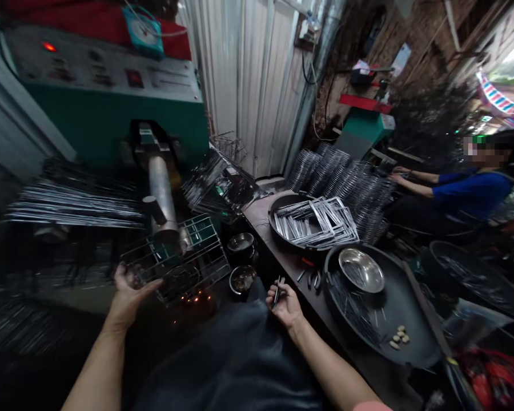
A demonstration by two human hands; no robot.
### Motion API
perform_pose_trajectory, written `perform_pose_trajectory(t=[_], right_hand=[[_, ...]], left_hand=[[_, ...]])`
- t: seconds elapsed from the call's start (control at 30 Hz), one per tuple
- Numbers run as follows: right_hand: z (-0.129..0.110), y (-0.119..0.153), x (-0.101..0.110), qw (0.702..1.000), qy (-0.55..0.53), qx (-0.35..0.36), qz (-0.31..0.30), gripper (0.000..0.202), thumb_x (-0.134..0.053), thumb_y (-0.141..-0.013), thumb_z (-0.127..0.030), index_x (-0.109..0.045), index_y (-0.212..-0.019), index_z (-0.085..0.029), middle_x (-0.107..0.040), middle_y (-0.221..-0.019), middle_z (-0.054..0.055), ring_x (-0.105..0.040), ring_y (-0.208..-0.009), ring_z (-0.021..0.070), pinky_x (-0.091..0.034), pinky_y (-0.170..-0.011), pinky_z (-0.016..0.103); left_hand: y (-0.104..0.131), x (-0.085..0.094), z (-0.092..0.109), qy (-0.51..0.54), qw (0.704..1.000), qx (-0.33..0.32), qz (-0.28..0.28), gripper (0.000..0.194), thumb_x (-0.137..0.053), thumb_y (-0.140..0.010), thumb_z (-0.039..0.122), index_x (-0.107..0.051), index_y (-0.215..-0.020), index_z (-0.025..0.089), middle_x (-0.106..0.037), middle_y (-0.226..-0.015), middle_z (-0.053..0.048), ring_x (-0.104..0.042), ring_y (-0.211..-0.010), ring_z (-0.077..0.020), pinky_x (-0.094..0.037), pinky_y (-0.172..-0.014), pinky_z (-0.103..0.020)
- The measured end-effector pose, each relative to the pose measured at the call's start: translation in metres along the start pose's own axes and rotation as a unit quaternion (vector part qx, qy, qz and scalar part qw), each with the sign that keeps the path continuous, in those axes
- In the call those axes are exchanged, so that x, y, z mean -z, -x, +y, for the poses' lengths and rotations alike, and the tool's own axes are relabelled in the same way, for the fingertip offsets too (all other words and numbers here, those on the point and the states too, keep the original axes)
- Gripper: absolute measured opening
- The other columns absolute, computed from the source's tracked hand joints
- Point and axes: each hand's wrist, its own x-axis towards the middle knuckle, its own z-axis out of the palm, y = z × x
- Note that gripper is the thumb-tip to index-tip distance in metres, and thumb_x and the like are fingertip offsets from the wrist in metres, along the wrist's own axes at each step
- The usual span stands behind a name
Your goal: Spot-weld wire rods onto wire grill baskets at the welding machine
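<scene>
My left hand (131, 294) grips the lower left corner of a wire rack (208, 245), its thumb stretched along the near edge. The rack lies tilted under the thick metal cylinder (159, 185) of a green machine (103, 120), and orange sparks show below its near side. My right hand (284, 302) is palm up with curled fingers, closed on a few short metal rods (278, 290). It is apart from the rack, near the bench edge and to the right of a small bowl (243, 281).
A round tray (276, 231) holds metal frames. Beside it, a larger black tray (415, 319) holds a steel bowl (362, 270), thin rods and small pale pieces. Pliers (313, 279) lie on the bench. Wire stacks (75, 202) stand left. A person in blue (475, 197) sits at right.
</scene>
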Motion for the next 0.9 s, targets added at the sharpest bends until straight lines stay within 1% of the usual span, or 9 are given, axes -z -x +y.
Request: perform_pose_trajectory(t=[0.13,0.23,0.33,0.43,0.53,0.63,0.73,0.8,0.9], right_hand=[[0.007,0.000,0.012,0.952,0.259,0.165,0.007,0.016,-0.069,-0.070,-0.030,-0.065,-0.082,-0.020,-0.058,-0.065,-0.003,-0.046,-0.051,0.0102,-0.039,-0.049,0.023],[0.011,0.006,0.032,0.821,0.501,0.272,-0.024,0.006,-0.067,-0.072,-0.023,-0.070,-0.077,-0.021,-0.070,-0.076,0.002,-0.062,-0.072,0.0175,-0.051,-0.071,0.030],[0.004,0.016,0.034,0.711,0.647,0.267,-0.069,0.012,-0.063,-0.075,-0.015,-0.072,-0.077,-0.022,-0.075,-0.083,0.006,-0.068,-0.081,0.0214,-0.051,-0.079,0.033],[-0.012,0.033,-0.002,0.653,0.696,0.260,-0.145,0.023,-0.062,-0.078,-0.011,-0.074,-0.094,-0.022,-0.076,-0.092,0.005,-0.071,-0.087,0.0213,-0.051,-0.081,0.030],[-0.024,0.050,-0.070,0.601,0.707,0.265,-0.262,0.030,-0.065,-0.081,-0.014,-0.071,-0.109,-0.023,-0.075,-0.096,0.001,-0.070,-0.088,0.0166,-0.048,-0.078,0.024],[-0.024,0.056,-0.139,0.479,0.773,0.223,-0.352,0.014,-0.067,-0.081,-0.015,-0.073,-0.092,-0.021,-0.074,-0.085,-0.002,-0.066,-0.079,0.0136,-0.042,-0.069,0.020],[-0.012,0.053,-0.185,0.375,0.833,0.187,-0.363,0.010,-0.066,-0.080,-0.014,-0.074,-0.084,-0.019,-0.074,-0.082,-0.001,-0.065,-0.077,0.0147,-0.038,-0.062,0.021],[-0.001,0.049,-0.199,0.352,0.846,0.195,-0.348,0.013,-0.064,-0.083,-0.015,-0.075,-0.088,-0.018,-0.076,-0.086,0.002,-0.066,-0.081,0.0166,-0.038,-0.062,0.022],[0.017,0.044,-0.201,0.366,0.842,0.234,-0.320,0.017,-0.062,-0.089,-0.019,-0.076,-0.099,-0.019,-0.077,-0.094,0.004,-0.068,-0.087,0.0184,-0.040,-0.066,0.024]], left_hand=[[0.005,-0.005,0.002,0.005,1.000,0.011,-0.004,0.103,-0.086,-0.047,0.036,-0.041,-0.138,0.021,-0.066,-0.118,-0.013,-0.060,-0.120,-0.0386,-0.046,-0.107,-0.059],[0.015,-0.008,0.003,0.025,1.000,-0.006,0.011,0.090,-0.084,-0.048,0.042,-0.048,-0.128,0.022,-0.066,-0.110,-0.010,-0.062,-0.118,-0.0354,-0.049,-0.105,-0.054],[0.033,-0.010,0.005,0.046,0.998,-0.023,0.025,0.109,-0.087,-0.045,0.045,-0.037,-0.140,0.025,-0.062,-0.126,-0.013,-0.056,-0.128,-0.0339,-0.047,-0.108,-0.051],[0.059,-0.012,0.009,0.042,0.998,-0.054,0.009,0.122,-0.091,-0.040,0.047,-0.032,-0.144,0.027,-0.053,-0.142,-0.016,-0.048,-0.138,-0.0345,-0.041,-0.114,-0.053],[0.083,-0.018,0.014,-0.007,0.996,-0.092,-0.020,0.118,-0.093,-0.037,0.052,-0.039,-0.139,0.024,-0.051,-0.145,-0.018,-0.046,-0.139,-0.0360,-0.034,-0.119,-0.054],[0.100,-0.026,0.020,-0.073,0.992,-0.100,-0.028,0.114,-0.090,-0.036,0.059,-0.044,-0.133,0.020,-0.054,-0.140,-0.020,-0.049,-0.136,-0.0384,-0.035,-0.118,-0.056],[0.106,-0.028,0.024,-0.126,0.986,-0.108,-0.028,0.113,-0.087,-0.038,0.063,-0.045,-0.133,0.018,-0.057,-0.137,-0.020,-0.052,-0.133,-0.0389,-0.039,-0.115,-0.056],[0.106,-0.027,0.025,-0.150,0.982,-0.114,-0.016,0.112,-0.086,-0.040,0.064,-0.046,-0.134,0.019,-0.058,-0.135,-0.019,-0.055,-0.130,-0.0384,-0.042,-0.113,-0.055],[0.104,-0.023,0.024,-0.164,0.980,-0.111,-0.002,0.110,-0.086,-0.040,0.063,-0.046,-0.133,0.019,-0.061,-0.132,-0.019,-0.058,-0.125,-0.0381,-0.046,-0.109,-0.054]])
